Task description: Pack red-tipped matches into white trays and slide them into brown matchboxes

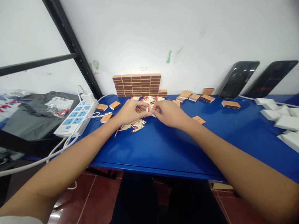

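Note:
A small white matchbox tray (153, 115) with red-tipped matches in it is between my two hands, just above the blue table. My left hand (132, 112) has its thumb and fingers closed on the tray's left side. At the right end, my right hand (171, 113) pinches the tray with curled fingers. Loose matches (138, 124) lie in a pile beneath and beside my left hand. More matches (151, 99) spread behind the hands, in front of a stacked wall of matchboxes (137, 85). My fingers partly hide the tray.
Single matchboxes (230, 104) lie scattered on both sides of the blue table (158, 152). White empty trays (288, 122) are heaped at the right edge. Two dark phones (239, 79) lean on the wall. A power strip (77, 117) with white cables stands at the left.

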Demonstrator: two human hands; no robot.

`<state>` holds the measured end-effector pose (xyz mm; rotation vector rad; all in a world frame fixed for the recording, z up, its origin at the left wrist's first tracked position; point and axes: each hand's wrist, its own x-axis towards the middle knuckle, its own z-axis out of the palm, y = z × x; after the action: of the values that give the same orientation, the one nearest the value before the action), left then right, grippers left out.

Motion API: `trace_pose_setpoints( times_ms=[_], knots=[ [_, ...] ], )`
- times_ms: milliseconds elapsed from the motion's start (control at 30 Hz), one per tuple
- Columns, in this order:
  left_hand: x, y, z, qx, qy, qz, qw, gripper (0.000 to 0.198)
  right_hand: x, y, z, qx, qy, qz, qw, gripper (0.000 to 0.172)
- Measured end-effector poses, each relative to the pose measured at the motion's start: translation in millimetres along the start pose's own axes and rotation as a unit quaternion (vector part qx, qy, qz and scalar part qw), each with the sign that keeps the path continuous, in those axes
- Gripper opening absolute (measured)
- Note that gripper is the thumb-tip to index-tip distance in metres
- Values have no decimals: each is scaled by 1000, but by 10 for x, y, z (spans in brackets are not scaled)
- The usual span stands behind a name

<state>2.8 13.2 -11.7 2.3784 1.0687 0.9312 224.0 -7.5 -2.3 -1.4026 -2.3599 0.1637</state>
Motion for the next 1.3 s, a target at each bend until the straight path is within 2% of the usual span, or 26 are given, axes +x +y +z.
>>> trace_pose_setpoints(
  times_ms=[1300],
  knots=[
    [4,35,-15,2,-17,10,1000,37,-44,-120,-65,-62,-35,0,997,21]
  ],
)
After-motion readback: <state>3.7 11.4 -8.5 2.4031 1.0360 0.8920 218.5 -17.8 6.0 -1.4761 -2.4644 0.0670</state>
